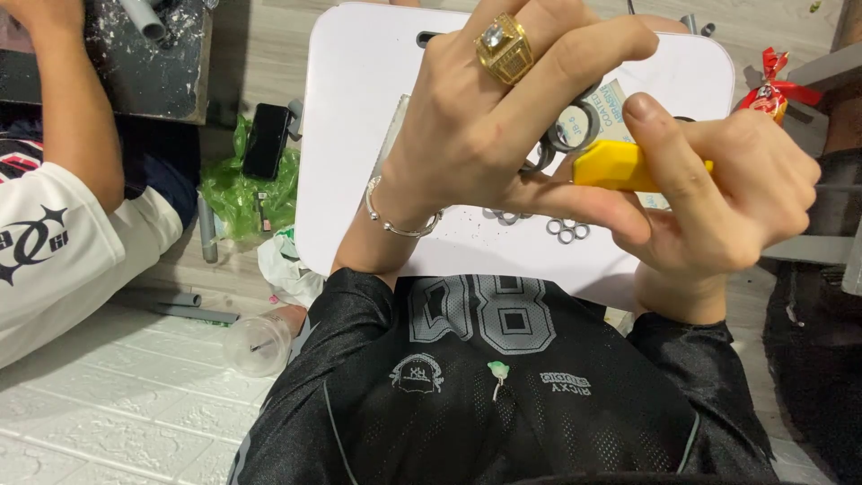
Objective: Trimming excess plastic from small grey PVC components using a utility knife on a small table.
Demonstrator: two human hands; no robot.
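Observation:
My right hand point(718, 193) grips a yellow-handled tool point(628, 168), thumb pressed on top of it. My left hand point(503, 117), wearing a gold ring and a silver bracelet, is closed around a grey ring-shaped piece point(575, 130) right at the tool's tip; what the fingers pinch is partly hidden. Both hands hover over a small white table point(359, 108). Several small grey rings point(566, 230) lie on the table under my hands. A printed card point(620, 103) lies behind the fingers.
Another person's arm in a white sleeve point(63, 242) reaches to a dark board at the upper left. On the floor sit a black phone point(267, 139) on a green plastic bag, grey pipe pieces point(175, 301), a clear plastic cup point(258, 343), and a red wrapped item point(770, 90).

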